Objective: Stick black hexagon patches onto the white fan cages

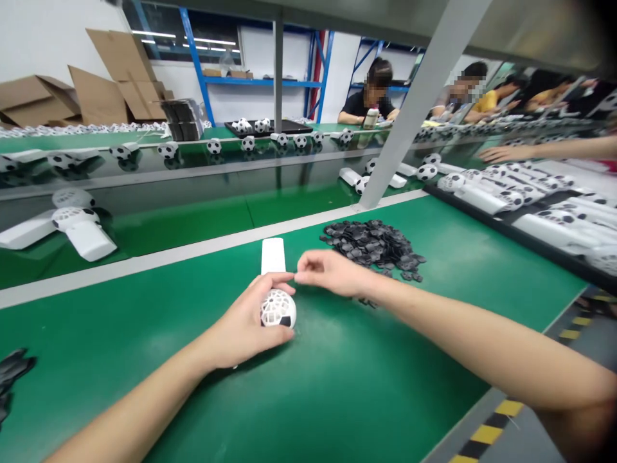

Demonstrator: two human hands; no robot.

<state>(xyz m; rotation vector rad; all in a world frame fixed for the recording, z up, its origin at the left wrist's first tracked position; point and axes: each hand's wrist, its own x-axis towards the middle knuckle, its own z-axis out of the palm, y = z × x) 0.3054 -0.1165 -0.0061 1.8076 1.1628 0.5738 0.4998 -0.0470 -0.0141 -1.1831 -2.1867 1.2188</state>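
Observation:
My left hand (245, 321) is wrapped round a white openwork ball (278, 308) with a black patch low on its front. A white flat handle (273, 255) extends beyond the ball, away from me. Just right of it, my right hand (321, 269) has its thumb and fingers pinched together, touching or nearly touching the left fingertips; whatever lies in the pinch is too small to name. Behind the right hand, a pile of small black pieces (373, 244) rests on the green table (144, 341).
Football-patterned balls with white handles lie on the belt (202, 199) beyond the table. A black tray (506, 231) full of them stands at right, where another person's hand (504, 153) reaches in. A grey post (409, 116) rises behind the pile. Dark pieces (12, 376) lie far left.

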